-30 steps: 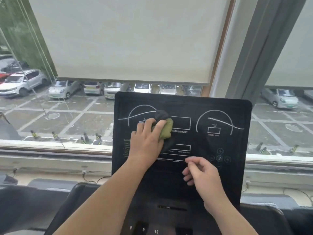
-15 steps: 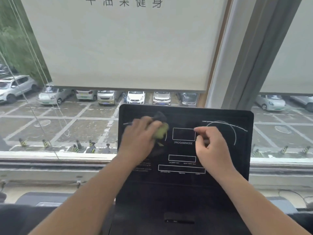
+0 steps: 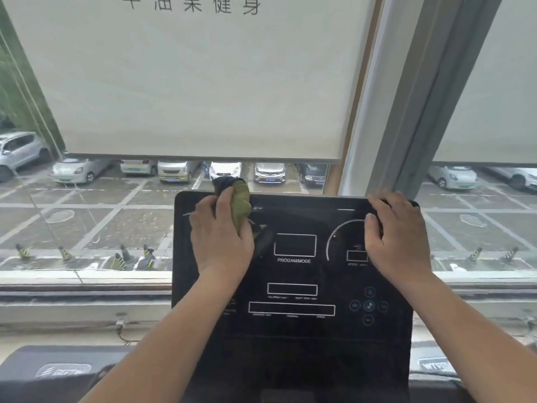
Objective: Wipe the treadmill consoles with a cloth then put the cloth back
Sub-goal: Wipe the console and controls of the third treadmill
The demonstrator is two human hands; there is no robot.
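Observation:
A black treadmill console (image 3: 293,274) with white outlines and the words PROGAM/MODE stands upright in front of me. My left hand (image 3: 220,237) is closed around a bunched green and dark cloth (image 3: 239,202), pressing it against the console's upper left part, with the cloth sticking up over the top edge. My right hand (image 3: 395,237) grips the console's upper right corner, fingers curled over the top edge.
A window with a lowered pale roller blind (image 3: 203,82) rises behind the console, with a grey window frame post (image 3: 406,112) to the right. A sill (image 3: 84,286) runs at console height. Black treadmill housing (image 3: 58,370) lies at the lower left.
My left hand slid the cloth upward from the console's middle left to its top edge. My right hand rose from the lower centre to the upper right corner and took hold of it.

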